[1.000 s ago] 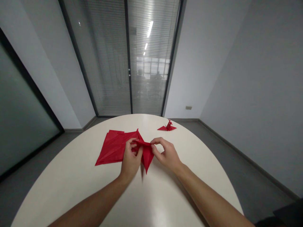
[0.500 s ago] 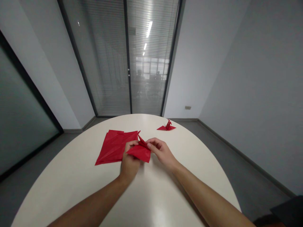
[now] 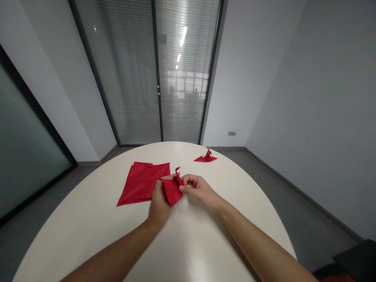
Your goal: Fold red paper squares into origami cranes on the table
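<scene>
A red paper crane [image 3: 172,191] is held between my two hands above the table, its thin bent neck pointing up and one broad wing hanging toward me. My left hand [image 3: 160,199] is closed on its left side, with the fingers partly hidden behind the paper. At the crane's right edge, the thumb and fingers of my right hand [image 3: 199,191] pinch the paper. Red paper sheets [image 3: 141,182] lie flat just left of and behind my left hand. Farther back on the right sits another red paper crane [image 3: 207,156] with its wings spread.
The round white table [image 3: 88,219] fills the lower view. Beyond its far edge stands a glass partition with blinds [image 3: 135,98]. A dark object [image 3: 357,260] shows at the lower right corner.
The crane in my hands has turned, so its wing now tilts downward and its neck stands more upright with a bent tip. My right hand still pinches its right side.
</scene>
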`<state>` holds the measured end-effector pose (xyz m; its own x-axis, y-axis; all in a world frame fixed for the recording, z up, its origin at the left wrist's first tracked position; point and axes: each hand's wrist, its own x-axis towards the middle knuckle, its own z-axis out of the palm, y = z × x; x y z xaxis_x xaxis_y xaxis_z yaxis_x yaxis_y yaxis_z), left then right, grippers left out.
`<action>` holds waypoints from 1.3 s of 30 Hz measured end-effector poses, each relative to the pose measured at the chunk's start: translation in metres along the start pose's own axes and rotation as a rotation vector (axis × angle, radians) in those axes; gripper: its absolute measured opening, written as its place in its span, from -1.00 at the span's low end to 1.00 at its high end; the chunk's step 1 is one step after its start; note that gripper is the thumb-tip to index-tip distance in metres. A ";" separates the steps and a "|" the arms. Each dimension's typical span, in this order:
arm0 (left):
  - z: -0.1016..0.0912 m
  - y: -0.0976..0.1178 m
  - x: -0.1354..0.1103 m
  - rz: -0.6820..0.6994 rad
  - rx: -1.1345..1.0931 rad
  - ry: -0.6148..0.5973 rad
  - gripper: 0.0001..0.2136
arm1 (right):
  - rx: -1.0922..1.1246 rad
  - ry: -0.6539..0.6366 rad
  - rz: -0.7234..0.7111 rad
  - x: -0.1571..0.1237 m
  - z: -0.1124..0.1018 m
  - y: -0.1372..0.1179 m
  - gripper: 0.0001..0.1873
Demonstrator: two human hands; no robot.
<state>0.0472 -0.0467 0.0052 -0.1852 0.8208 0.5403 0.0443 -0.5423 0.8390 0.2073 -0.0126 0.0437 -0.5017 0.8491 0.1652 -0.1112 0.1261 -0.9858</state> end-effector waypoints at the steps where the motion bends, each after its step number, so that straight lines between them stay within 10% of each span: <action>1: 0.000 0.000 0.000 -0.006 0.002 0.002 -0.58 | 0.003 0.002 -0.005 0.000 0.000 -0.001 -0.58; 11: 0.002 0.001 0.002 -0.033 0.019 0.031 -0.63 | 0.066 0.169 0.035 0.003 -0.004 0.001 -0.70; 25: 0.004 0.001 0.000 -0.061 -0.018 0.024 -0.91 | 0.269 0.020 0.030 -0.001 0.003 -0.005 -0.87; 39: 0.003 -0.004 0.003 -0.100 -0.073 0.083 -0.89 | 0.410 0.123 0.143 -0.001 -0.009 -0.010 -0.59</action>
<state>0.0493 -0.0416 0.0038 -0.2657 0.8556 0.4442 -0.0499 -0.4724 0.8800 0.2167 -0.0103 0.0533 -0.4343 0.9008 -0.0015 -0.3912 -0.1901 -0.9005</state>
